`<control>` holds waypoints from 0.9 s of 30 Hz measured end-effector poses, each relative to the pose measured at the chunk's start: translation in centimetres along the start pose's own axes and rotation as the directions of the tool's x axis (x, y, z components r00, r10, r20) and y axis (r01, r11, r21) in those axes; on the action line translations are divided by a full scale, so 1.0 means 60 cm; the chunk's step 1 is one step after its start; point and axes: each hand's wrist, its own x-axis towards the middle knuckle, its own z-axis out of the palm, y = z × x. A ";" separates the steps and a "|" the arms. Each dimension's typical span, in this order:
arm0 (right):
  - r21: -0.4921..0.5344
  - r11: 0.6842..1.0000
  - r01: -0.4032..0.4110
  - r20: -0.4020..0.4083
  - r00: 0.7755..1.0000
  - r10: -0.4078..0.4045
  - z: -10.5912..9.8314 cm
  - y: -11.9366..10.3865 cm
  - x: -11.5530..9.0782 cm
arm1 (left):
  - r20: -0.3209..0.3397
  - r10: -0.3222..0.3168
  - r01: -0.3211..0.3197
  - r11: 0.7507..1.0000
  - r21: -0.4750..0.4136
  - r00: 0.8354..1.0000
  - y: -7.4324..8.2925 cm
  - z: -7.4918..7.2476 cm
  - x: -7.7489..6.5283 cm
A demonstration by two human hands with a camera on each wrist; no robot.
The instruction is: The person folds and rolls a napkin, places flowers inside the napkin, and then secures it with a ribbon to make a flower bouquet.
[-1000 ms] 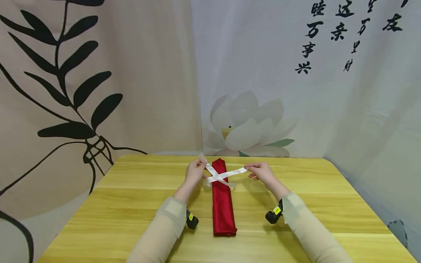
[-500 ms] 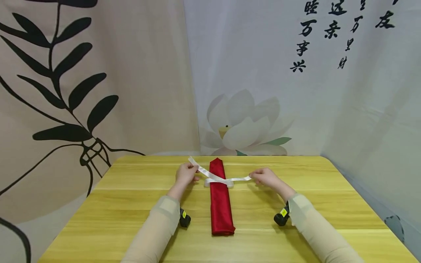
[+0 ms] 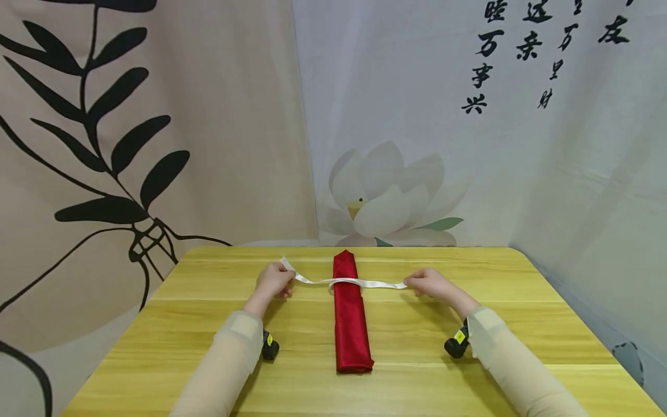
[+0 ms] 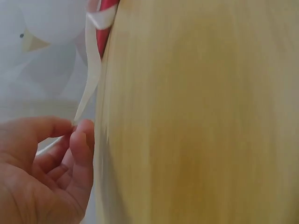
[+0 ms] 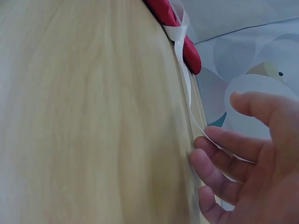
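Observation:
A long, flat bundle of red satin cloth (image 3: 352, 336) lies lengthwise on the wooden table. Across its far part runs a white ribbon (image 3: 383, 284), which also loops around the cloth. My left hand (image 3: 273, 280) pinches one end between thumb and forefinger, with a short tail sticking up beyond the fingers. On the other side, my right hand (image 3: 431, 283) holds the opposite end. In the right wrist view the ribbon (image 5: 183, 60) passes between the fingers, and the thumb stands apart from it. The ribbon's crossing over the cloth is too small to make out clearly.
The yellow wood-grain table (image 3: 208, 353) ends just past the cloth's far tip. Behind it hangs a curtain (image 3: 250, 145) printed with leaves, a lotus and dark characters. A small black camera (image 3: 270, 346) sits at the left wrist, another camera (image 3: 456, 346) at the right.
My hands have moved apart, left hand leftward and right hand rightward. The ribbon ends, crossed in an X before, now stretch nearly straight across the cloth, and the loop looks smaller.

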 end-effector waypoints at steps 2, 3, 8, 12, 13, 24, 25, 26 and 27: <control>-0.010 1.000 -0.003 0.005 1.000 0.003 -0.004 0.001 -0.003 | 0.006 -0.004 0.004 0.999 0.033 1.000 -0.003 -0.010 -0.002; -0.021 1.000 0.001 0.007 1.000 -0.001 -0.007 0.001 -0.005 | 0.010 -0.005 0.005 0.999 0.049 1.000 -0.004 -0.015 -0.003; -0.052 0.999 0.012 0.015 1.000 -0.011 -0.016 0.006 -0.010 | 0.046 -0.005 -0.001 0.991 0.134 0.999 -0.011 -0.036 -0.007; -0.049 0.999 0.007 0.028 1.000 -0.006 -0.020 0.010 -0.011 | 0.072 -0.015 0.000 0.980 0.198 0.997 -0.019 -0.046 -0.007; -0.049 0.999 0.005 0.027 1.000 -0.004 -0.021 0.010 -0.012 | 0.080 -0.021 0.004 0.978 0.210 0.997 -0.020 -0.048 -0.006; -0.044 0.999 -0.001 0.011 1.000 0.002 -0.027 0.025 -0.016 | 0.122 -0.058 0.030 0.975 0.222 0.991 -0.027 -0.079 -0.006; -0.031 0.999 -0.010 0.008 1.000 0.010 -0.030 0.027 -0.016 | 0.125 -0.064 0.035 0.974 0.225 0.990 -0.028 -0.084 -0.005; -0.020 1.000 -0.017 0.008 1.000 0.017 -0.034 0.030 -0.017 | 0.131 -0.065 0.033 0.973 0.230 0.989 -0.031 -0.089 -0.005; -0.001 1.000 -0.029 0.002 1.000 0.029 -0.037 0.033 -0.016 | 0.134 -0.070 0.037 0.972 0.233 0.988 -0.034 -0.095 -0.004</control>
